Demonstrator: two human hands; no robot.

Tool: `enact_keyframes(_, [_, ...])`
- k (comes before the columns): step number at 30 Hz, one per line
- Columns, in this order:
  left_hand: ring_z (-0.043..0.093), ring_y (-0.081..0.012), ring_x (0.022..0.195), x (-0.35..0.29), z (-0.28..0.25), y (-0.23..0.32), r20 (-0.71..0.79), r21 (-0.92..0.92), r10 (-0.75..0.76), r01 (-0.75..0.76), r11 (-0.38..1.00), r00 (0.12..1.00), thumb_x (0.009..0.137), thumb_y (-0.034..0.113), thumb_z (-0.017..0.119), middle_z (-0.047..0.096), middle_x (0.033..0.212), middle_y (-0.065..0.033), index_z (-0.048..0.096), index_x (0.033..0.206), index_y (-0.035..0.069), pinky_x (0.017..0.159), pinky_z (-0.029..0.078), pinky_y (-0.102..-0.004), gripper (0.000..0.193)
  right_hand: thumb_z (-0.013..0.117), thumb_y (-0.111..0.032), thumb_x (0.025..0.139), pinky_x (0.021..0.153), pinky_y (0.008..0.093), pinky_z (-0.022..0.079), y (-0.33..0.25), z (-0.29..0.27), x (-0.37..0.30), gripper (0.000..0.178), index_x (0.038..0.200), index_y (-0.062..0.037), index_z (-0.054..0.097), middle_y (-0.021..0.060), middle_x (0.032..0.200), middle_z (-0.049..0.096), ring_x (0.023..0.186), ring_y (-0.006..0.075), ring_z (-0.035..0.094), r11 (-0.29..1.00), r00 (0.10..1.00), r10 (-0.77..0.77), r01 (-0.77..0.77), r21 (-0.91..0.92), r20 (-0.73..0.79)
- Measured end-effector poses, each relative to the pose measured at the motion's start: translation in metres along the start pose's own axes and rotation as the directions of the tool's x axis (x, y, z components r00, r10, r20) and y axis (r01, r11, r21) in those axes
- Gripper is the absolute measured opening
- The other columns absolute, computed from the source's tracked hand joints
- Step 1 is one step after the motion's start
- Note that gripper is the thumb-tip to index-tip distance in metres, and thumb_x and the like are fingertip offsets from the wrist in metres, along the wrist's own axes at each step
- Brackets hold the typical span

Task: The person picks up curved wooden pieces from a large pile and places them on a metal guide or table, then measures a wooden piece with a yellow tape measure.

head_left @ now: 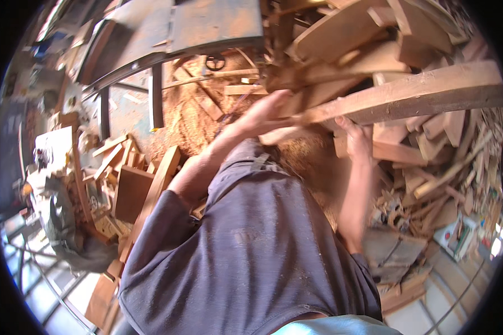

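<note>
Where the two hands meet the work, one long squared wooden beam (425, 95), light brown on its upper face and darker on its side; near end between the hands, far end well out to the right of them.

Left hand (269, 113): fingers extended, not closed; set at the beam's near end, one fingertip apparently touching it. Whether it bears any weight cannot be told.

Right hand (356, 138): grasping the beam from below, a short way along from the near end, one digit showing against the side face; remaining fingers partly hidden and blurred.

Beyond the left hand: one metal-topped table (215, 28), grey, dusted with sawdust, on dark legs; below its edge, one black handwheel (215, 62); one short pale slat (243, 89); orange-brown sawdust (179, 120), spread over the ground.

Beyond the right hand, behind the beam: broad curved boards (338, 33), stacked loosely.

To the right of the right hand, under and past the beam: mixed offcuts (397, 153), heaped at many angles; nearer the body, one white device (456, 237) with green and red parts.

To the left of the left forearm: one long plank (161, 181), slanting; just beside it, one dark brown block (133, 194).
</note>
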State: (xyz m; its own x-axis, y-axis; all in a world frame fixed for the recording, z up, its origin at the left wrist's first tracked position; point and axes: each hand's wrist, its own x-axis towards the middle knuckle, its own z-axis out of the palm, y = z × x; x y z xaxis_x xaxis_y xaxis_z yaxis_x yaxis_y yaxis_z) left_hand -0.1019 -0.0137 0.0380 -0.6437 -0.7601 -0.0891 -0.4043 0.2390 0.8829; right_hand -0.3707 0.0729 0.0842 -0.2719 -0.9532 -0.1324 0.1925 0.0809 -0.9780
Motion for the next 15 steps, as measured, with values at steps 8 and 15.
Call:
enact_keyframes(8, [0.064, -0.0179, 0.11, -0.002, -0.025, 0.083, -0.324, -0.696, 0.001, -0.239, 0.677, 0.946, 0.078, 0.027, 0.092, 0.068, 0.119, -0.0074, 0.057, 0.133, 0.001, 0.098, 0.053, -0.035, 0.07, 0.085, -0.01, 0.07, 0.093, 0.0363, 0.055, -0.024, 0.092, -0.008, 0.063, 0.128, -0.0021, 0.062, 0.0133, 0.116, 0.071, 0.107, 0.0223, 0.068, 0.814, 0.967, 0.146, 0.004, -0.581, 0.211])
enact_keyframes(15, [0.067, -0.0202, 0.097, -0.06, -0.05, -0.045, -0.495, -0.855, -0.554, -0.26, 0.449, 0.67, 0.088, 0.04, 0.083, 0.069, 0.105, -0.0065, 0.06, 0.122, 0.005, 0.085, 0.057, -0.0388, 0.054, 0.08, -0.009, 0.086, 0.095, 0.0396, 0.053, 0.053, 0.109, -0.027, 0.045, 0.128, -0.0004, 0.065, 0.016, 0.12, 0.069, 0.108, 0.028, 0.067, 0.643, 0.935, -0.315, 0.334, -0.689, 0.16])
